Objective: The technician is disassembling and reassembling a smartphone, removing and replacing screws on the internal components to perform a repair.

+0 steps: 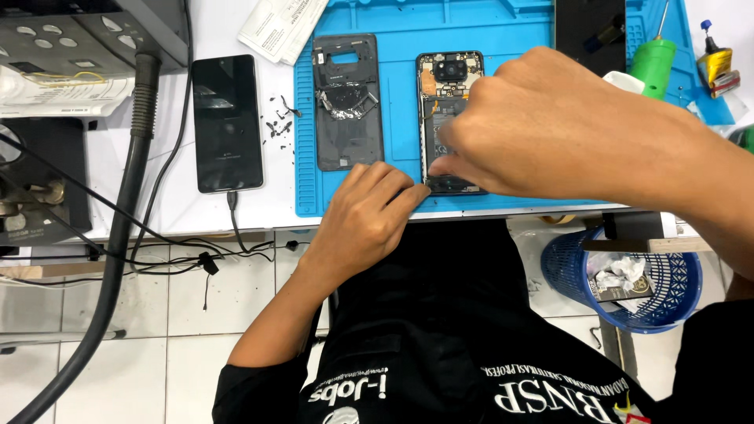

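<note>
An opened phone (441, 86) with its insides showing lies face down on a blue work mat (400, 23). My right hand (534, 126) covers its lower half, fingertips pinched at the bottom end; whether they hold a tool is hidden. My left hand (365, 216) rests at the mat's front edge with its fingertips against the phone's lower left corner. The removed dark back cover (348, 102) lies on the mat just left of the phone.
A second black phone (227, 122) with a cable lies on the white table left of the mat, small dark bits beside it. A green tool handle (652, 67) stands at the back right. Below the table are a blue basket (636, 275) and a thick hose (118, 228).
</note>
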